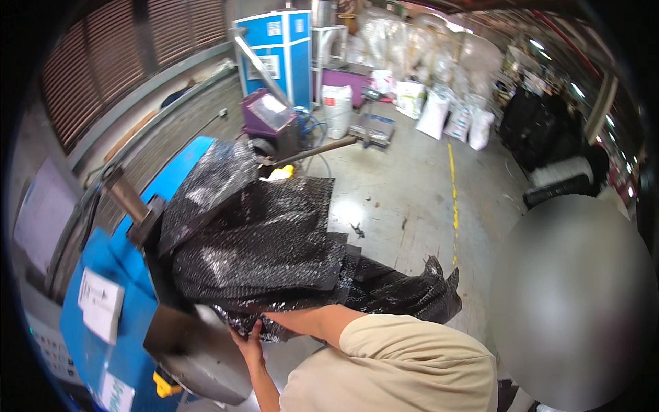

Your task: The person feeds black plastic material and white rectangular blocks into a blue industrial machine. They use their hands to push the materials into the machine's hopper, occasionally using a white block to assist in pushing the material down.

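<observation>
A big crumpled sheet of black bubble wrap lies heaped over the open top of a blue machine on my left. More of the black wrap trails off to the right. At the wrap's near edge, above the machine's metal chute, my left hand has its thumb and fingers around a fold of it. My right forearm reaches leftward across to the same edge. The right hand's fingers are hidden among the folds, so their grip does not show.
Beyond stand a blue cabinet, a purple machine and a platform scale. White sacks line the back, with black bundles at far right. A yellow line crosses the floor. A blurred round patch covers the lower right.
</observation>
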`<state>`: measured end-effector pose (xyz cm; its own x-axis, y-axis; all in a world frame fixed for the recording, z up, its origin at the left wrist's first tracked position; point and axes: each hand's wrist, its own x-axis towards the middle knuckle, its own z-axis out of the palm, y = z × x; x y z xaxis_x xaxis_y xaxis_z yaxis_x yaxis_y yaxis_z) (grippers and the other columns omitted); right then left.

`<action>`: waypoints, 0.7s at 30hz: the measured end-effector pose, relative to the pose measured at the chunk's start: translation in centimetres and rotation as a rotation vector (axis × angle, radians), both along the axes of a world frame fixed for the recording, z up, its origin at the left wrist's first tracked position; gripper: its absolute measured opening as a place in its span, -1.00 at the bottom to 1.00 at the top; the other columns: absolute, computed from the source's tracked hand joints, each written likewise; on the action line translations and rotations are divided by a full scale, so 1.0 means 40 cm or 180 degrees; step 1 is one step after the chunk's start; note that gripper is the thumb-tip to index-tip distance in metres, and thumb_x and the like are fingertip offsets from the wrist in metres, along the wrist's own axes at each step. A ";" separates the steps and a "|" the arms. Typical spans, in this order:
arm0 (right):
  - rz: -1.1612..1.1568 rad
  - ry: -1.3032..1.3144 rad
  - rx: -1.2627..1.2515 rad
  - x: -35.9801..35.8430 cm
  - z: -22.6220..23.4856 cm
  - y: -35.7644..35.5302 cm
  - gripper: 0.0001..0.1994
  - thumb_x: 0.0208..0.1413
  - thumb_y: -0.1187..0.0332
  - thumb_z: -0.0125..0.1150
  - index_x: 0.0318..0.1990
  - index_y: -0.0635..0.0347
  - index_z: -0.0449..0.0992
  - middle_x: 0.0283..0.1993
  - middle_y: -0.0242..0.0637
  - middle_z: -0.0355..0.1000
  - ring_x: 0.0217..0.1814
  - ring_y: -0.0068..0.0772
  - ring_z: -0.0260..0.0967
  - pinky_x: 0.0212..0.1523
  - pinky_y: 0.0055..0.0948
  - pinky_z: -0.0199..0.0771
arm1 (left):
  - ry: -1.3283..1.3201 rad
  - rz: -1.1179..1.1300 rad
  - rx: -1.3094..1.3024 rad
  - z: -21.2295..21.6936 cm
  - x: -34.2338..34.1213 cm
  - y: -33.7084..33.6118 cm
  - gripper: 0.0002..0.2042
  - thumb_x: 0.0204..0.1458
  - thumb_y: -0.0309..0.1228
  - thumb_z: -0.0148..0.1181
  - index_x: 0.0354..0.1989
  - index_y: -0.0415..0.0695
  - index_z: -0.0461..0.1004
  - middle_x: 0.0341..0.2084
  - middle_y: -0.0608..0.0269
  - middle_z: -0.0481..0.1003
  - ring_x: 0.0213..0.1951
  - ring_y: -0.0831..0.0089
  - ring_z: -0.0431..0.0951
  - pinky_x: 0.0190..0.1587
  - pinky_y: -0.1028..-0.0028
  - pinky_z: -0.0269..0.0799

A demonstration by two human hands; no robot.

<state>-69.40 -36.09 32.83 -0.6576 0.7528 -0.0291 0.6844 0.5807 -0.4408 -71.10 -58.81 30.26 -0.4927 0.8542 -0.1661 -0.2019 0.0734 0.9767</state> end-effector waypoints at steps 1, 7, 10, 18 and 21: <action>-0.0034 0.0024 -0.0014 0.013 0.000 0.018 -0.36 0.15 0.23 0.32 0.34 0.30 0.28 0.23 0.20 0.41 0.28 0.25 0.37 0.33 0.05 0.33 | 0.0314 0.0156 -0.0095 -0.067 -0.011 0.024 0.13 -0.11 -0.38 0.63 0.58 -0.22 -0.07 0.44 -0.07 0.18 0.39 0.10 0.26 0.45 0.21 0.15; -0.0102 0.0103 -0.0095 0.067 0.003 0.093 -0.33 0.15 0.21 0.33 0.36 0.29 0.26 0.27 0.19 0.38 0.31 0.25 0.34 0.36 0.04 0.30 | 0.1978 0.0282 -0.0768 -0.077 0.003 0.105 0.35 -0.36 0.07 0.70 0.56 -0.32 -0.06 0.49 -0.30 0.07 0.49 -0.18 0.09 0.52 -0.01 -0.01; 0.0004 0.0121 -0.0118 0.044 -0.001 0.098 -0.32 0.15 0.19 0.33 0.37 0.28 0.25 0.28 0.19 0.36 0.33 0.24 0.32 0.37 0.04 0.29 | 0.2333 0.0487 -0.0379 -0.083 -0.002 0.123 0.33 -0.35 0.10 0.68 0.53 -0.37 -0.02 0.47 -0.36 0.07 0.50 -0.21 0.03 0.54 -0.03 -0.10; 0.0442 -0.0158 -0.0068 0.072 -0.042 0.024 -0.28 0.15 0.16 0.34 0.40 0.27 0.23 0.33 0.19 0.32 0.37 0.24 0.28 0.40 0.03 0.25 | 0.2714 0.0541 -0.0927 -0.014 -0.006 0.110 0.31 -0.33 0.12 0.64 0.53 -0.33 -0.02 0.50 -0.38 -0.01 0.54 -0.20 -0.03 0.54 0.03 -0.07; 0.0469 -0.0295 0.0029 0.130 -0.013 0.028 -0.27 0.15 0.14 0.34 0.41 0.27 0.22 0.35 0.19 0.30 0.39 0.24 0.26 0.41 0.02 0.23 | 0.2530 0.0486 -0.1312 0.018 -0.013 0.133 0.40 -0.39 0.19 0.64 0.61 -0.07 -0.17 0.52 -0.37 -0.07 0.53 -0.27 -0.04 0.51 -0.04 0.01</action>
<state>-64.19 -34.98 32.31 -0.7556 0.6490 -0.0885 0.6291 0.6814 -0.3741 -71.63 -53.47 30.96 -0.6956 0.7184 -0.0067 0.4841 0.4757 0.7344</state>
